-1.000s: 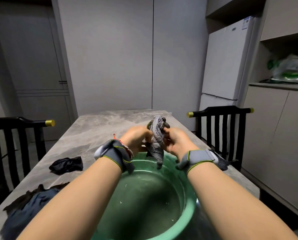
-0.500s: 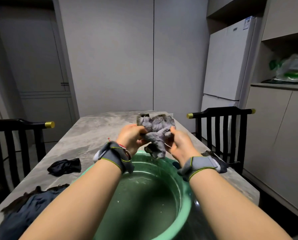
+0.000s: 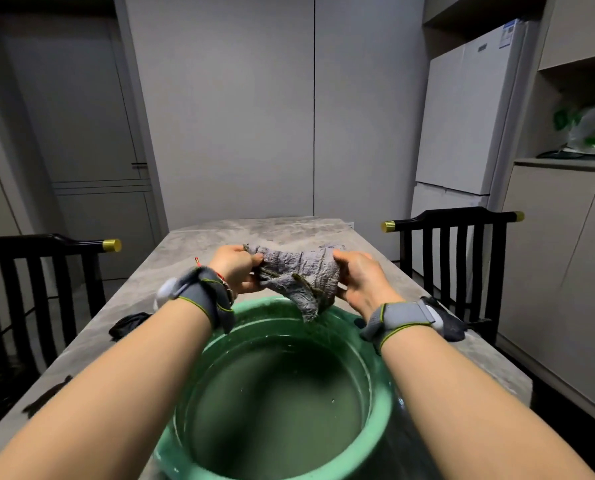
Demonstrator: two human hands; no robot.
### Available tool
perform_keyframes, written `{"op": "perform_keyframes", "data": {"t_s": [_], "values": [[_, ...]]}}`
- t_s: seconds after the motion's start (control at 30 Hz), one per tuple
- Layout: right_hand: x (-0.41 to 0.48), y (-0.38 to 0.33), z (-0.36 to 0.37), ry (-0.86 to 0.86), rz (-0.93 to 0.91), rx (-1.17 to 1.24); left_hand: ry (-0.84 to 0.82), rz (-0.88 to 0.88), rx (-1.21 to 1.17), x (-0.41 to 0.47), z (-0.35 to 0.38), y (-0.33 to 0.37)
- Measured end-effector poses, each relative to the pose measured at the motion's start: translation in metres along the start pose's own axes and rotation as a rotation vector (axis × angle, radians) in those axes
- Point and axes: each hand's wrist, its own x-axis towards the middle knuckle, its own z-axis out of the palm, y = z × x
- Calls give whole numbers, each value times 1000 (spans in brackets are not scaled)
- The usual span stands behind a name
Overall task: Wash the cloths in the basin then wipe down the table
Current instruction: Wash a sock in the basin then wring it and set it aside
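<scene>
**Grey cloth held stretched above the basin**

Writing: the white fridge (image 3: 462, 123) has a blue-and-white sticker (image 3: 507, 33) at its top corner and a small dark badge (image 3: 482, 47) on the upper door. Both are too small to read. The plastic bag (image 3: 593, 129) on the counter at right carries green print, which is not legible.

Grip: the left hand (image 3: 235, 268) pinches one end of the grey cloth (image 3: 299, 275), and the right hand (image 3: 360, 278) has its fingers curled round the other end. Both grips are clamped on the cloth. It is pulled out sideways between the hands, wrinkled, with a twisted tail hanging from the middle. The cloth is held in the air over the far rim of the green basin (image 3: 384, 407), and the tail reaches down to about rim level. Each wrist wears a grey band edged in yellow-green.

Basin: it sits on the near end of the surface (image 3: 199, 244), between the forearms, and holds cloudy water.

Surface: grey marbled stone, long and running away from the camera. A crumpled black cloth (image 3: 128, 323) lies left of the basin, behind the left forearm. The edge of another dark cloth (image 3: 47, 398) shows lower left, mostly hidden by the arm.

Room: a black slatted chair with brass-capped rails stands on each side, left (image 3: 40, 271) and right (image 3: 452, 244). The far wall is pale grey panelling with one vertical seam. There are cabinet doors at left, and the fridge and beige cabinets at right.
</scene>
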Motion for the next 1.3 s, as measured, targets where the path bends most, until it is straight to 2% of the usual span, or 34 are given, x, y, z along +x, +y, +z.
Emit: {"op": "perform_keyframes", "data": {"t_s": [0.1, 0.17, 0.33, 0.43, 0.53, 0.63, 0.73, 0.8, 0.9, 1.0, 1.07, 1.13, 1.23, 1.3], "values": [[-1, -4, 1, -6, -41, -7, 7, -37, 246, 2, -23, 1], [-1, -4, 5, 42, -109, -130, -7, -37, 266, 2, -32, 1], [1, 1, 15, 198, -283, -379, -70, -171, -209, -7, -32, 0], [-2, 1, 20, 193, -317, -428, -15, -177, -190, -5, -32, -3], [-11, -3, 22, 106, -314, -437, 92, -107, -10, -5, -36, -2], [-18, -5, 21, 48, -308, -613, 2, 5, 198, -1, -43, -3], [-25, -6, 24, 147, -421, -882, 157, 146, 736, 0, -43, -4], [-21, -4, 25, 226, -472, -938, 245, 228, 870, -2, -47, -5], [-9, 1, 25, 215, -413, -742, 201, 251, 585, 3, -54, -9], [-4, 8, 27, 175, -328, -474, 17, 161, 174, 0, -53, -14], [1, 15, 26, 204, -315, -403, -98, 117, -34, -2, -50, -19], [1, 19, 25, 252, -313, -386, -129, 112, -112, -4, -47, -24], [-3, 20, 22, 303, -348, -409, -18, 149, -80, -2, -40, -31], [-6, 18, 17, 312, -414, -506, 86, 235, 56, 4, -39, -35]]}}
